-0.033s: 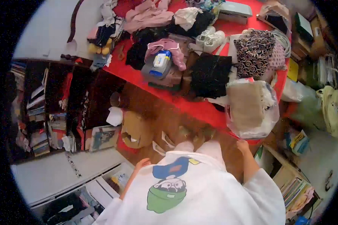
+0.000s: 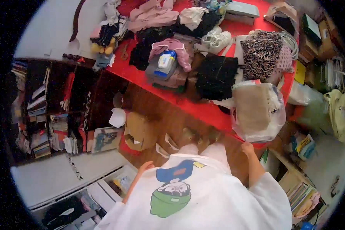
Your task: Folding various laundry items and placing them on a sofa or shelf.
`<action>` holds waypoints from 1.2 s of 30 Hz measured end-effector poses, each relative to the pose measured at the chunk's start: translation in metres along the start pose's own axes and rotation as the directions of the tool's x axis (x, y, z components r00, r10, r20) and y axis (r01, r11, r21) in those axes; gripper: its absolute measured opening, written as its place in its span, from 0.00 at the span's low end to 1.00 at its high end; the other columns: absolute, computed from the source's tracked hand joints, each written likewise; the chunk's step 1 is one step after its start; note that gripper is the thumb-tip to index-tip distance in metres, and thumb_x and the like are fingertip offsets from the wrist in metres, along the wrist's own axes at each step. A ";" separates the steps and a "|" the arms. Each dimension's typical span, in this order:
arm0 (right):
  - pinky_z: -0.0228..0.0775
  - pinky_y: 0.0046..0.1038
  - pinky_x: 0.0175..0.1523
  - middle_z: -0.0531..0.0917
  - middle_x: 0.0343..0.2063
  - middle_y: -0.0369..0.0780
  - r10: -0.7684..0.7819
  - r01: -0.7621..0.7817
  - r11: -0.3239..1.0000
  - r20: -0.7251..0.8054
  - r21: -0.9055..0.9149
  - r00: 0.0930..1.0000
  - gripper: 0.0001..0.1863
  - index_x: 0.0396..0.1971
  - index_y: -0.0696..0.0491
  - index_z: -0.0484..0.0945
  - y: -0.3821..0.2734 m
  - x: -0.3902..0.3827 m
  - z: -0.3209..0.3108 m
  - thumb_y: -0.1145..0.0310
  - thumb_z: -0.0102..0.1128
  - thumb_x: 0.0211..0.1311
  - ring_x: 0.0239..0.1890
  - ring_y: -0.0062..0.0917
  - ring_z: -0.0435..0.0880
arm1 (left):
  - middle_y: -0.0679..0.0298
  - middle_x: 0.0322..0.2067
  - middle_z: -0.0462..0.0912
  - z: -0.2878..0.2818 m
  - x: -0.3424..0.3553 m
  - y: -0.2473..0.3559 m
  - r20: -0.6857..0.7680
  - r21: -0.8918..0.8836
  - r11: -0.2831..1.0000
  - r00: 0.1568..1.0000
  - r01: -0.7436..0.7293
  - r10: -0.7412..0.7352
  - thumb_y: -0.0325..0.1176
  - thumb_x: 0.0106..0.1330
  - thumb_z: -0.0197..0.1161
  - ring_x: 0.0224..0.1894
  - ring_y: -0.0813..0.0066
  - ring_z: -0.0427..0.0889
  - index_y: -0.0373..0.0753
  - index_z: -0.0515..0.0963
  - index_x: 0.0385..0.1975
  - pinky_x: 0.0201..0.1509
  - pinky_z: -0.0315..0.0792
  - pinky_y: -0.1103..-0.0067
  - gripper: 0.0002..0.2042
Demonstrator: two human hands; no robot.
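Note:
My left hand [image 2: 146, 166] hangs beside my white shirt [image 2: 226, 191], its fingers loosely stretched and holding nothing that shows. Over on the right, my right hand [image 2: 247, 147] is curled closed by the edge of the red-covered table [image 2: 212, 117], with nothing visible in it. Just beyond it a clear plastic bag [image 2: 272, 128] with a beige folded item [image 2: 252, 101] inside lies at the table's corner; whether my fingers touch the bag I cannot tell. Folded black cloth [image 2: 216, 76] and a brown swirl-patterned cloth [image 2: 261, 51] lie past the bag.
On the table also lie a wipes pack [image 2: 166, 64] on grey cloth, white shoes [image 2: 217, 40], pink clothing [image 2: 151, 19] and a grey box [image 2: 241, 12]. A dark bookshelf [image 2: 76, 90] stands left. A cardboard box [image 2: 138, 128] and white slippers [image 2: 166, 147] are on the wooden floor.

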State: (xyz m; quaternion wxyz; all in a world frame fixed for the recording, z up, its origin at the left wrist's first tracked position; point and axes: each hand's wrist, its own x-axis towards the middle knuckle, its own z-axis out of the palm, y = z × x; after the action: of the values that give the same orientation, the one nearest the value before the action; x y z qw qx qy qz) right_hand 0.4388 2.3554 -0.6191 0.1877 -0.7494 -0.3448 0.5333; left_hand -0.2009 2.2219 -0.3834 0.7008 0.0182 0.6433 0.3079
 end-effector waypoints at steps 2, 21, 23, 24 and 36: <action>0.59 0.20 0.16 0.72 0.14 0.32 -0.007 0.005 0.999 0.057 0.040 0.998 0.04 0.23 0.55 0.73 -0.021 0.005 0.006 0.71 0.52 0.48 0.14 0.18 0.70 | 0.58 0.35 0.75 0.008 -0.001 -0.007 -0.089 0.049 0.999 0.996 0.005 -0.001 0.36 0.58 0.51 0.38 0.71 0.74 0.37 0.67 0.45 0.42 0.68 0.81 0.16; 0.60 0.19 0.20 0.74 0.17 0.35 -0.055 0.032 0.994 0.234 0.102 0.971 0.11 0.27 0.58 0.75 -0.188 -0.008 0.005 0.66 0.57 0.46 0.17 0.16 0.69 | 0.56 0.38 0.73 0.108 -0.067 0.004 -0.193 0.439 0.893 0.960 -0.101 0.203 0.27 0.56 0.53 0.41 0.71 0.73 0.34 0.63 0.49 0.46 0.66 0.80 0.19; 0.60 0.18 0.19 0.74 0.17 0.35 0.104 -0.109 0.994 0.235 0.006 0.966 0.11 0.29 0.58 0.75 -0.173 -0.003 -0.001 0.68 0.56 0.45 0.16 0.17 0.69 | 0.56 0.39 0.73 0.116 -0.067 0.005 -0.206 0.495 0.865 0.956 -0.081 0.207 0.27 0.56 0.53 0.41 0.70 0.72 0.34 0.62 0.49 0.46 0.66 0.80 0.20; 0.60 0.18 0.19 0.74 0.17 0.35 0.095 -0.099 0.995 0.235 0.005 0.967 0.11 0.29 0.58 0.75 -0.147 0.007 -0.007 0.68 0.56 0.45 0.16 0.17 0.69 | 0.56 0.39 0.73 0.129 -0.070 0.012 -0.214 0.442 0.894 0.961 -0.065 0.175 0.27 0.56 0.53 0.42 0.70 0.72 0.34 0.63 0.49 0.46 0.66 0.79 0.19; 0.65 0.20 0.22 0.74 0.19 0.36 0.060 -0.074 0.994 0.169 0.080 0.984 0.05 0.27 0.55 0.72 -0.110 0.017 0.000 0.71 0.52 0.50 0.20 0.19 0.72 | 0.58 0.39 0.73 0.108 -0.040 -0.002 -0.209 0.311 0.950 0.977 0.024 0.044 0.27 0.58 0.48 0.41 0.72 0.71 0.32 0.65 0.47 0.44 0.66 0.81 0.16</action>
State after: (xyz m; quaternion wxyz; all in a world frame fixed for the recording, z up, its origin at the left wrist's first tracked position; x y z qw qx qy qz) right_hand 0.4073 2.4435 -0.5592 0.1722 -0.7047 -0.3107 0.6142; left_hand -0.1003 2.2418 -0.3301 0.6144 0.0985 0.7552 0.2062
